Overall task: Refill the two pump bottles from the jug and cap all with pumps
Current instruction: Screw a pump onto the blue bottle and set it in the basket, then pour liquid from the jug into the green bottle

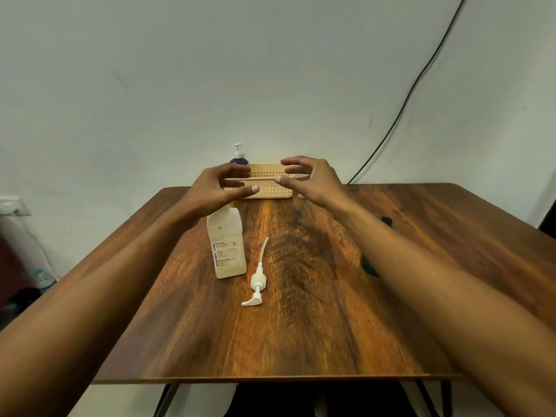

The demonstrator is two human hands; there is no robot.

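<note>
Jug [227,242]: translucent white, squarish, stood uncapped on the bench [301,311], left of a loose white pump [257,281].
Label: "BIOCHEK CHG" is read.
Left hand [221,188], right hand [313,179]: fingers spread apart, nothing held.

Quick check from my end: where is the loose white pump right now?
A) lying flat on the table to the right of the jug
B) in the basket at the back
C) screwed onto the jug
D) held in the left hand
A: the loose pump lies flat on the table, just right of the jug; both hands are empty up by the basket.
</note>
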